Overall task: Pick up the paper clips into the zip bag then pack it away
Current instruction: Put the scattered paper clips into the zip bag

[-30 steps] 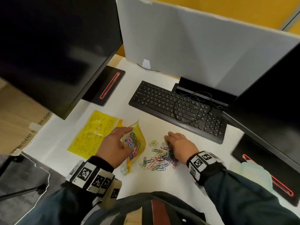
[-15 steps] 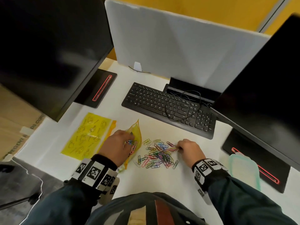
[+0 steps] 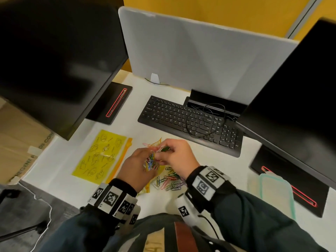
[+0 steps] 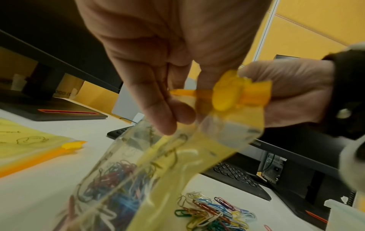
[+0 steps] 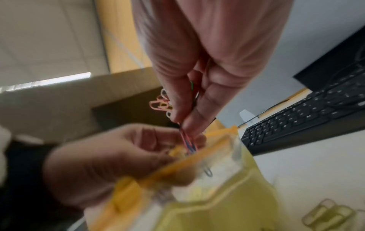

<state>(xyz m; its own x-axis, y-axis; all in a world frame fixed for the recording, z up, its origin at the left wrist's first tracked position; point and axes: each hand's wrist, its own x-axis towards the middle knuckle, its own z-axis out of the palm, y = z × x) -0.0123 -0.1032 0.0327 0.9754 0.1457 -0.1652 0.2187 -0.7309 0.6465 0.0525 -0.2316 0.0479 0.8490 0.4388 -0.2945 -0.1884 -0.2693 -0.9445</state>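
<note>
My left hand [image 3: 141, 163] holds a clear yellow zip bag [image 3: 151, 161] by its mouth, lifted a little off the white desk; coloured paper clips fill its lower part [image 4: 116, 184]. Its orange zip slider [image 4: 225, 96] sits at the top edge. My right hand [image 3: 163, 151] pinches a small bunch of paper clips [image 5: 187, 139] at the bag's open mouth, close against the left fingers [image 4: 164, 112]. A loose pile of coloured paper clips [image 3: 171, 182] lies on the desk just below my right wrist, also seen as paper clips [image 4: 213, 214] beside the bag.
A second yellow zip bag [image 3: 101, 155] lies flat to the left. A black keyboard [image 3: 189, 122] with a cable on it sits behind the hands. Two dark monitors overhang both sides. A teal-rimmed plastic container [image 3: 276, 195] stands at the right, by a monitor base [image 3: 291, 180].
My right hand rose from the pile with a pinch of clips and moved left to the bag's mouth. The left hand lifted the bag slightly.
</note>
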